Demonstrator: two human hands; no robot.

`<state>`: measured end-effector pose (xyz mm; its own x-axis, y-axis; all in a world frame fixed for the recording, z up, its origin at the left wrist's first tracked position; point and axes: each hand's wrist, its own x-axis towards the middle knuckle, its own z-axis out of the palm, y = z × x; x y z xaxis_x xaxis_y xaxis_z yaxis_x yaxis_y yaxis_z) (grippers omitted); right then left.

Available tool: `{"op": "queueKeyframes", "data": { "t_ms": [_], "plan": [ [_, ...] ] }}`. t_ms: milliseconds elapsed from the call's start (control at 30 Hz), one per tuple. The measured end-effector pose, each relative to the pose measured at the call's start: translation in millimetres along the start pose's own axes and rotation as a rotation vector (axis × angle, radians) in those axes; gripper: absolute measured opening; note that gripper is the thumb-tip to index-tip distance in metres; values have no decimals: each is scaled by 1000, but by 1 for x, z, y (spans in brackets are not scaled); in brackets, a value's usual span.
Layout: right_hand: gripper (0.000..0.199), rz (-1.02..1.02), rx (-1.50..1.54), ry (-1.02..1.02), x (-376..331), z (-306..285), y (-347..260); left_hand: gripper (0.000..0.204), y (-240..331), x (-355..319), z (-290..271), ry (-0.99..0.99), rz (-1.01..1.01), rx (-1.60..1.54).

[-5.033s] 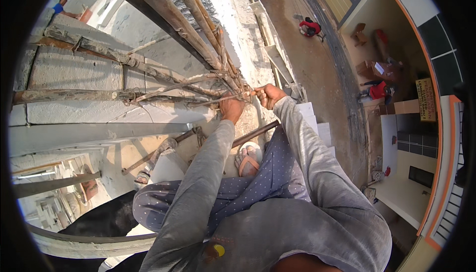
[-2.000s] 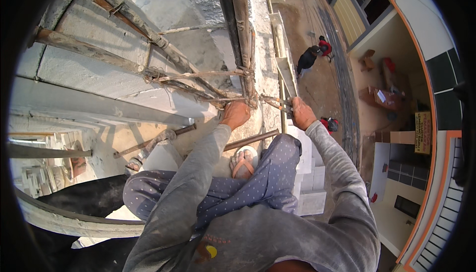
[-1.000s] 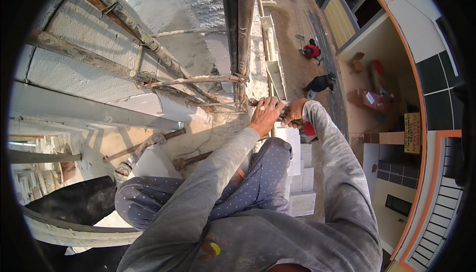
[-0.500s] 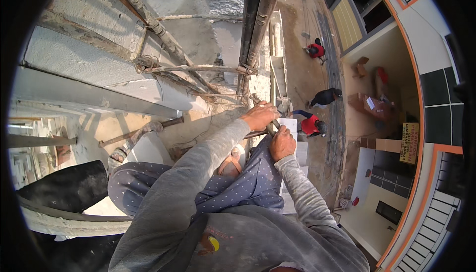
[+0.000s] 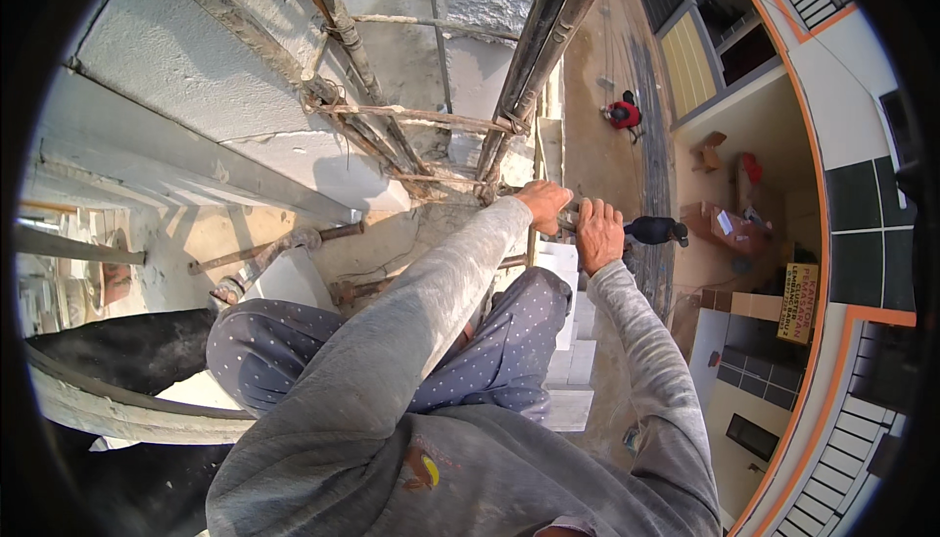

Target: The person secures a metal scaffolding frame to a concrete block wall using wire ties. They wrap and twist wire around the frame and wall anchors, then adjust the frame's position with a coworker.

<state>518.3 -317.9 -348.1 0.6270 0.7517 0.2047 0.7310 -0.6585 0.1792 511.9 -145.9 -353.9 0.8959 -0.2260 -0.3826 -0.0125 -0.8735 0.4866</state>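
Observation:
My left hand (image 5: 544, 206) is closed round a brown, stick-like bar (image 5: 567, 223) just right of the tied scaffold poles. Close beside it, my right hand (image 5: 599, 236) has its fingers curled over the same bar. Most of the bar is hidden by the two hands, so its exact kind and length do not show. Both arms are stretched forward, past my bent knees in dotted trousers (image 5: 490, 361). White blocks or slabs (image 5: 568, 371) lie below, to the right of my knee.
Upright scaffold poles (image 5: 534, 57) are lashed to a crosspiece (image 5: 421, 117) ahead. White walling (image 5: 196, 57) stands at the left, near a loose pole (image 5: 338, 232). Far below on the right runs a street, with a person in red (image 5: 623, 113) and another in dark clothes (image 5: 654, 231).
Both hands have moved forward and to the right, still gripping the bar. My arms are straighter. On the street, a second person in red has gone out of sight behind my right hand.

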Motion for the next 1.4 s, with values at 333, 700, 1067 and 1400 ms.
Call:
{"op": "queueKeyframes", "data": {
  "t_ms": [333, 700, 1067, 1400],
  "plan": [
    [38, 91, 289, -946, 65, 7, 36, 41, -5, -4, 33, 443, 38, 137],
    [33, 46, 518, -1280, 82, 52, 58, 48, 12, -6, 47, 689, -16, 165],
    [42, 25, 4, -93, 23, 37, 18, 56, 2, 15, 10, 195, -76, 13],
    [40, 258, 642, -1034, 62, 17, 33, 51, 9, -2, 42, 393, -81, 165]
  ]
}}
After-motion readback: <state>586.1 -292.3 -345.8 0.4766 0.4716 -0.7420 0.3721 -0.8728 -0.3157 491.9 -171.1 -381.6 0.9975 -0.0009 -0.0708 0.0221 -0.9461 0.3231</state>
